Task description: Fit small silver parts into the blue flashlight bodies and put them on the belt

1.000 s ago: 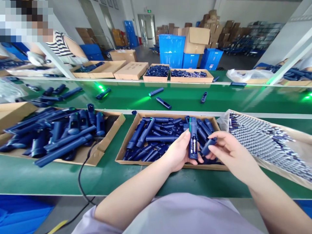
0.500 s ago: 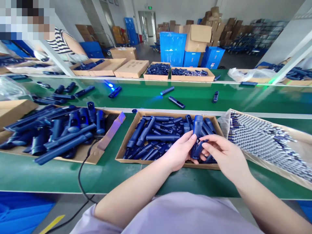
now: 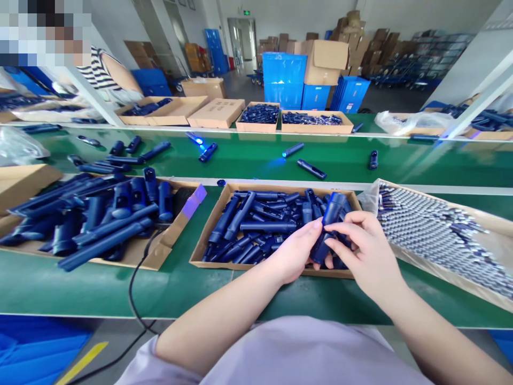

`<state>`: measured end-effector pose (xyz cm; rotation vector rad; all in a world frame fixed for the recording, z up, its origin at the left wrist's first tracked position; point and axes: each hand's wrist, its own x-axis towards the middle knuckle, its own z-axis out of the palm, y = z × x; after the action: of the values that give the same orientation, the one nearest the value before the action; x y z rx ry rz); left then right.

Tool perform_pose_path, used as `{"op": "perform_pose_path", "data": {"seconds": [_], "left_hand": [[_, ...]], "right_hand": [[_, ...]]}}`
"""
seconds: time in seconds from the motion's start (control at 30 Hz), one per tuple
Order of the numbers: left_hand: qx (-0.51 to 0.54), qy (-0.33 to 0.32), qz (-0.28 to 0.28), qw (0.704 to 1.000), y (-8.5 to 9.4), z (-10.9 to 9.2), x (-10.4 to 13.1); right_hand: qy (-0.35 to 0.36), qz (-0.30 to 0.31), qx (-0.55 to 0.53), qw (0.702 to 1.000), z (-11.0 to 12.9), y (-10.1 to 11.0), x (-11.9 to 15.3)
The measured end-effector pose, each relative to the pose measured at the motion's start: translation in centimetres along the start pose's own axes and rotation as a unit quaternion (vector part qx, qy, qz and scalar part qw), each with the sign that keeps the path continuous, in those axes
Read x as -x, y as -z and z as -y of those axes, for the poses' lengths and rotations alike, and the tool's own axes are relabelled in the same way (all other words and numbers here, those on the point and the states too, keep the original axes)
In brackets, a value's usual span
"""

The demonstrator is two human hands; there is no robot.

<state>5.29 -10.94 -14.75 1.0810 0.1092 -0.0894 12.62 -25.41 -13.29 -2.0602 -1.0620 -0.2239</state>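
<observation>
My left hand (image 3: 296, 248) is closed around a dark blue plastic tube housing (image 3: 334, 206), held tilted above the middle cardboard box. The fingers of my right hand (image 3: 364, 243) pinch a small dark blue plastic piece (image 3: 321, 247) against the lower part of the tube. Where the two parts meet is partly hidden by my fingers. Beneath my hands, the middle box (image 3: 195, 256) holds many similar blue tubes and smaller blue parts.
On the left, a box (image 3: 160, 256) is heaped with blue housings; a black cable (image 3: 131, 289) hangs from it. At right stands a box of silvery slim parts (image 3: 433, 230). Beyond runs a green belt (image 3: 248, 155) with scattered housings, some glowing blue. A person in stripes (image 3: 108, 75) is across it.
The tube in my left hand has tilted to the right, and the small piece now lies closer along it. Housings on the belt have shifted right.
</observation>
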Motion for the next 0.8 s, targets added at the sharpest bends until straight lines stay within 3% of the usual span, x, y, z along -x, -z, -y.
{"op": "perform_pose_path", "data": {"seconds": [0.13,0.23,0.33,0.53,0.67,0.8], "left_hand": [[-0.011,-0.015,0.023,1.000,0.0,0.0,0.1],[-0.023,0.003,0.012,1.000,0.0,0.0,0.2],[-0.036,0.001,-0.011,0.999,0.0,-0.2,0.3],[-0.028,-0.023,-0.014,0.999,0.3,-0.1,-0.1],[-0.040,-0.022,-0.031,0.998,-0.2,-0.2,0.6],[-0.176,-0.013,-0.060,0.982,0.3,-3.3,1.3]], "right_hand": [[0.009,-0.050,0.023,0.998,0.2,-1.0,0.0],[0.023,-0.020,0.016,0.999,0.4,-1.1,0.2],[0.047,-0.001,-0.003,0.999,0.0,-0.4,0.6],[0.026,-0.055,0.021,0.998,-2.7,2.0,1.9],[0.055,-0.059,0.100,0.992,-5.2,3.2,5.4],[0.082,-0.048,0.171,0.981,-8.5,3.5,11.0]]}}
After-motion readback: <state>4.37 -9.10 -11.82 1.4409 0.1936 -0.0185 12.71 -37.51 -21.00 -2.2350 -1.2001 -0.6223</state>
